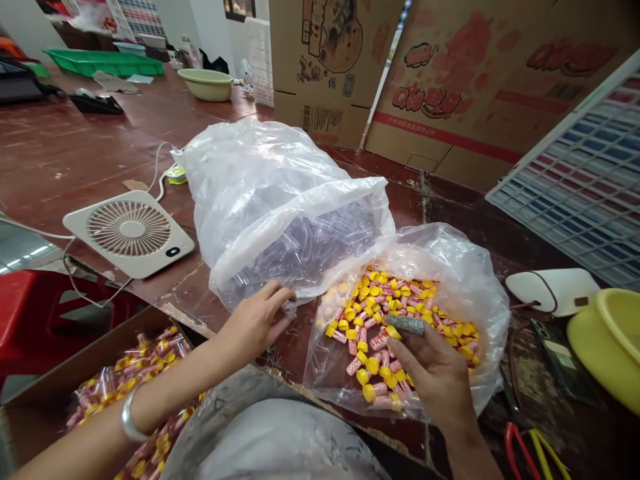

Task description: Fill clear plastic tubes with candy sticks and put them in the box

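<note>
My left hand (257,323) is at the front edge of a large white woven bag (260,160). Its fingers are pinched on a small see-through piece that looks like a clear plastic tube (289,307). Many clear tubes (320,240) fill the bag's open mouth. My right hand (437,370) is over a clear plastic bag (450,260), with grey tape wrapped round one finger. Thumb and finger grip a small pink-labelled bottle (380,341) with a yellow cap. Similar capped bottles (373,310) lie heaped in that bag beneath the hand.
A cardboard box (30,407) of capped bottles stands at lower left, beside a red stool (45,320). A white fan (133,230) lies on the table. Scissors (530,443), a phone (563,353), yellow basins (605,347) and a white rack (580,167) are on the right.
</note>
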A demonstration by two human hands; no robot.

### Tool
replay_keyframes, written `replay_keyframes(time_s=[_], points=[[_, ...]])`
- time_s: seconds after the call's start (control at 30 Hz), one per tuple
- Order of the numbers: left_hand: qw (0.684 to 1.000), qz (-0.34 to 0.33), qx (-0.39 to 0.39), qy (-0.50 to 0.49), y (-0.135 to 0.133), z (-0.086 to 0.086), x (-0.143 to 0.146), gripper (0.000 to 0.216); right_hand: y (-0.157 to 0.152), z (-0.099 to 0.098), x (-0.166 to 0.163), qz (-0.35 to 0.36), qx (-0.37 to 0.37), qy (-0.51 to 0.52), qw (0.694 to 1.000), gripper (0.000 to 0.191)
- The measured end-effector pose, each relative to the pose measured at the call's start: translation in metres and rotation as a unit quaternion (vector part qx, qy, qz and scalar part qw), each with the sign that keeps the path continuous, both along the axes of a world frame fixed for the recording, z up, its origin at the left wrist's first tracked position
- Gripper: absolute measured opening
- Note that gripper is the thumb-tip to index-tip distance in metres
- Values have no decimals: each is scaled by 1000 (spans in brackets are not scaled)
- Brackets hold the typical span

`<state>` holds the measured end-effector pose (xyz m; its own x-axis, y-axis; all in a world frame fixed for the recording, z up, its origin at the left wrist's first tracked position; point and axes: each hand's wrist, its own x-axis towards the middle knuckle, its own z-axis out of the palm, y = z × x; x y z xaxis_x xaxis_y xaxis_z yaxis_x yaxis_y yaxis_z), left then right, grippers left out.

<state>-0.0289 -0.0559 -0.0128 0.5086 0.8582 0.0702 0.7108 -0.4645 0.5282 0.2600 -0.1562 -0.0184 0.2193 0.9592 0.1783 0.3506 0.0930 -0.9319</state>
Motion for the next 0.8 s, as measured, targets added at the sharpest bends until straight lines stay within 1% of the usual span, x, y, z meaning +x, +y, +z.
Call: replay_keyframes(time_s=[0.03,0.07,0.1,0.17,0.23,0.27,0.3,0.4,0.47,0.5,0.57,0.6,0.63,0.67,0.7,0.77,0.8], points=[[994,11,-61,-89,-7,4,2,11,2,2,-9,-13,9,31,999,28],[976,20,-128,-175,-14,6,5,12,5,4,-19,-22,22,50,998,29],[947,25,-197,-254,-21,7,9,16,8,6,-27,-27,35,62,997,28],[863,31,-329,-381,-34,6,19,27,12,7,-40,-22,56,63,996,25],[784,30,-426,-451,-44,2,28,37,13,6,-48,-7,63,35,997,21],[755,27,-459,-468,-49,0,33,41,12,5,-50,1,60,14,998,20],[733,21,-482,-479,-52,-1,37,43,11,3,-50,9,58,-8,998,19],[696,-9,-504,-511,-61,-3,49,36,7,4,-50,36,65,-86,994,15],[680,-16,-499,-538,-64,-2,55,29,5,7,-49,83,86,-152,981,18],[670,-14,-497,-551,-65,-2,58,27,5,9,-50,112,102,-188,970,24],[642,-6,-505,-577,-65,-1,61,27,5,10,-53,154,138,-260,943,45],[625,-5,-515,-587,-65,-1,62,28,5,9,-56,155,159,-291,931,55],[609,-4,-526,-593,-65,-1,63,29,6,7,-59,141,178,-316,921,59],[597,-1,-535,-598,-65,-2,64,29,6,5,-63,120,194,-335,914,58],[590,2,-541,-599,-65,-2,66,30,7,2,-67,96,208,-345,910,53],[593,5,-548,-590,-64,-3,68,33,9,-3,-74,59,230,-350,906,41],[600,1,-549,-582,-64,-3,69,34,9,-4,-76,53,232,-352,905,39]])
